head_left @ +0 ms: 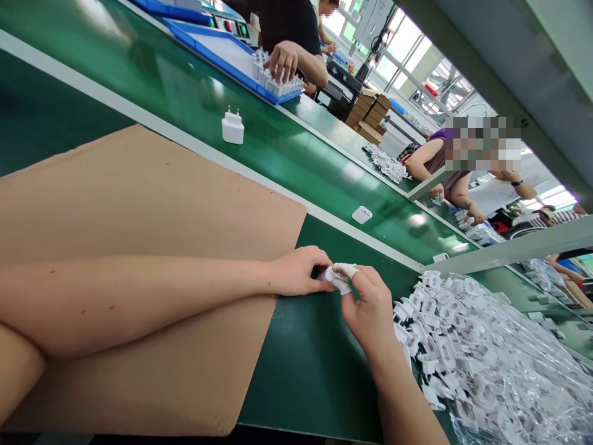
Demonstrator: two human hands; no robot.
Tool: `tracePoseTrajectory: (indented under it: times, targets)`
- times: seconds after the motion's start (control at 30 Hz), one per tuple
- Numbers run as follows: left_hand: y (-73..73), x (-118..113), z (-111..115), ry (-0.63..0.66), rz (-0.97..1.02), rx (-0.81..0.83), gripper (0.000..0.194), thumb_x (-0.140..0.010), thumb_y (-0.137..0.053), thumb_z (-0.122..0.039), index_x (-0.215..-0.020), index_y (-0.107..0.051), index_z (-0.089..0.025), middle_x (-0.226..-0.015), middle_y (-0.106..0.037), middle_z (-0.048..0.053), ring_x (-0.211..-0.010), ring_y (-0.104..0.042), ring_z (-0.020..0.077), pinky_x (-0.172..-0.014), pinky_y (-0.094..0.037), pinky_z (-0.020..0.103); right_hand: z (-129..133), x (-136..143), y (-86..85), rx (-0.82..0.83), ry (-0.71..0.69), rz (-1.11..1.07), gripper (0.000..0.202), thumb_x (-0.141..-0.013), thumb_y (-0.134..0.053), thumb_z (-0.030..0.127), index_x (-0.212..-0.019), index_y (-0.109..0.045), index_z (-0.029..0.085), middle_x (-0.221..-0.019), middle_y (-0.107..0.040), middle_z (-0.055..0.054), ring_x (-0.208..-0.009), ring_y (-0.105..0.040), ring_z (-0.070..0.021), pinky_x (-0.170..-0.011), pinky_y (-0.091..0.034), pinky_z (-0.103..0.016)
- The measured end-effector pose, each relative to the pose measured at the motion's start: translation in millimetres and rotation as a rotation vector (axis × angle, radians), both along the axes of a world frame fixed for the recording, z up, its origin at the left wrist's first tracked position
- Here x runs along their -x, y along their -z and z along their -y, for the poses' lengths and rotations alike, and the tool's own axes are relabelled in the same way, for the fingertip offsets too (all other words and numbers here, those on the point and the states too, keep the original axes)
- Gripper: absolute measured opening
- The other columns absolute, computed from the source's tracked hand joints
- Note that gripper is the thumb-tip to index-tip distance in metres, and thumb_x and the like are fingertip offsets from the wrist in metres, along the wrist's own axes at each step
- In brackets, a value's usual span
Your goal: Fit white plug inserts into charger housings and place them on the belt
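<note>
My left hand [302, 270] reaches in from the left, its thumb and fingers pinching a small white plastic charger part [327, 275]. From the lower right, my right hand [370, 303] grips the same part, with white finger covers on its thumb and fingertip. The covers and fingers hide most of the part, so its exact shape cannot be made out. Both hands are over the green worktop [319, 364], just past the right edge of a brown cardboard sheet [222, 204]. Close to my right forearm lies a heap of white plastic charger pieces [440, 334].
Clear plastic bagging [523, 352] covers part of the heap. Along the green conveyor belt [296, 161] stand a white plug charger [232, 127] and another white charger [362, 214]. Across it, a co-worker's hand [283, 60] touches chargers in a blue tray [208, 46]. A metal post [509, 247] slants at right.
</note>
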State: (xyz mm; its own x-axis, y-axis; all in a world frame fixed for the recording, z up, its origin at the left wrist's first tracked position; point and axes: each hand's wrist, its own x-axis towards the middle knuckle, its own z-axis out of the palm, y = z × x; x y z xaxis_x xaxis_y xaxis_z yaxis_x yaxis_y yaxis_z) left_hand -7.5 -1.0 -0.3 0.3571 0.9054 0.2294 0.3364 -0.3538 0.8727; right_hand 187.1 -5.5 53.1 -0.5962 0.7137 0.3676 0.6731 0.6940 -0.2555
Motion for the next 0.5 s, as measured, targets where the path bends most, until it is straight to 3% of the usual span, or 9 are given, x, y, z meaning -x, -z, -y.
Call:
tracePoseTrajectory:
  times: [0.23,0.37,0.5]
  targets:
    - [-1.4,-1,1,-0.019,-0.034,-0.003,0.025,-0.082,-0.075,-0.041,-0.078,-0.066,-0.018,-0.082,-0.064,0.002,-0.078,-0.059,0.0186,-0.068,-0.046,0.029,-2,5,-8.8,0.037,0.096,0.143,0.033,-0.075,-0.052,0.004,-0.093,-0.071,0.024,-0.087,-0.072,-0.006,-0.080,-0.063,-0.0237,-0.065,-0.048,-0.032]
    - [-0.3,0,0,-0.035,-0.037,0.006,0.026,-0.080,-0.076,-0.043,-0.080,-0.068,-0.019,-0.082,-0.065,0.002,-0.078,-0.060,0.0186,-0.068,-0.046,0.029,-3,2,-3.1,0.042,0.127,0.077,0.033,-0.076,-0.053,0.008,-0.096,-0.073,0.025,-0.090,-0.074,-0.006,-0.085,-0.066,-0.0239,-0.069,-0.051,-0.032]
    - [0.5,-3,3,-0.058,-0.042,-0.001,0.027,-0.080,-0.076,-0.045,-0.085,-0.070,-0.019,-0.084,-0.068,0.004,-0.080,-0.062,0.0204,-0.070,-0.047,0.030,0,-1,13.1,0.101,0.163,-0.088,0.036,-0.079,-0.057,0.013,-0.107,-0.074,0.027,-0.104,-0.077,-0.004,-0.098,-0.070,-0.0245,-0.083,-0.056,-0.035]
